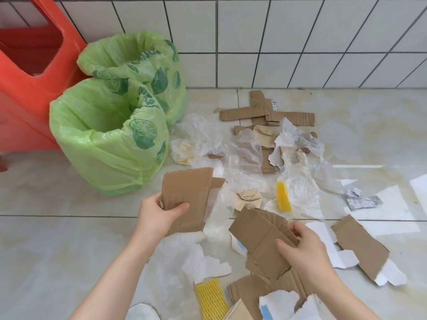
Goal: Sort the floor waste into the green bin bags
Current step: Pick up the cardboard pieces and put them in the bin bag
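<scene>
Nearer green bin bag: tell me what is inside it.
The nearer green bin bag stands open, but only its folded green lining shows inside. No waste shows, and its bottom is hidden by the sagging rim. Both hands, left and right, hold cardboard outside it.

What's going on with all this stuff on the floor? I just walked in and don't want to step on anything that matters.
A person is sorting floor waste. The left hand holds a flat cardboard piece lifted near the two green bin bags, which stand open by the wall beside a red stool. The right hand grips a creased cardboard piece. More cardboard, torn paper, clear plastic film and yellow foam netting lie scattered on the tiles.
</scene>
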{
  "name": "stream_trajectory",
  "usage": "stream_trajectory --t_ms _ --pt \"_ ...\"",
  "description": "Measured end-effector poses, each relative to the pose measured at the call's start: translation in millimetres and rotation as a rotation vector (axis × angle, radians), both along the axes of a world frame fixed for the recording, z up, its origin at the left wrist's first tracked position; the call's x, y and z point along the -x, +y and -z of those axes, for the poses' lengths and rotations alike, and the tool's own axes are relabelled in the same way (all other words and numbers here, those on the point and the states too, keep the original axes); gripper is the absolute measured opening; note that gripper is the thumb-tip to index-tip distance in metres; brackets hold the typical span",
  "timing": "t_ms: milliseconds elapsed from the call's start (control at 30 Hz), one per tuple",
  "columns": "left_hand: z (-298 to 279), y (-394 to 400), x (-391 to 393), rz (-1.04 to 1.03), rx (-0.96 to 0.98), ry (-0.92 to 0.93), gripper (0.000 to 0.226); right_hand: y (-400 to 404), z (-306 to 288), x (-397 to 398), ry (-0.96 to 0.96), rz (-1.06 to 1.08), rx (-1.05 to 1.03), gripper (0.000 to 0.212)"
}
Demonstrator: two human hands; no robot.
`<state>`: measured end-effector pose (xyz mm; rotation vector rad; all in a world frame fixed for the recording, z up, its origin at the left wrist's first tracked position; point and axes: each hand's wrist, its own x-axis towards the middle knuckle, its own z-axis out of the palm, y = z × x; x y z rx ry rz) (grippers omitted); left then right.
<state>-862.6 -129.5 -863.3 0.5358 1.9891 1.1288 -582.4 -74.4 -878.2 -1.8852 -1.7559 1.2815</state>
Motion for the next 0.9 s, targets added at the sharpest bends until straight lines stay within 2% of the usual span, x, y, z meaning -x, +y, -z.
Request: stream_trajectory --t_ms 100,200,333,400,500,733,900 --pt "-3.2 0.9 3.0 -0.017 -0.027 -0.022 0.021 8.8 -25.8 2.5 0.153 -0.091 -0.033 0.020" --pt "-5.6 2.5 5.6 0.001 -0.050 0.009 0.022 14.9 -40.2 10.2 0.188 -0.246 -0.069 0.019" --pt "-12.8 6.2 5.1 0.309 -0.092 0.064 0.029 24.0 -36.6 30.2 0.125 -0.452 -0.152 0.021" --pt "-14.9 10.4 3.6 0.342 -0.097 0.087 0.030 29.4 -30.4 41.9 0.102 -0.545 -0.162 0.022" --pt "-18.9 17.4 1.3 0.268 -0.119 -0.021 0.031 36.5 -21.9 54.7 0.059 -0.627 -0.153 0.032" --pt "-16.1 24.4 5.1 0.118 -0.108 -0.105 0.021 43.3 -6.1 53.0 0.122 -0.549 -0.155 0.025" --pt "-15.2 24.4 22.1 -0.066 -0.166 -0.119 0.018 56.2 -3.7 35.3 0.022 -0.505 -0.116 0.019"
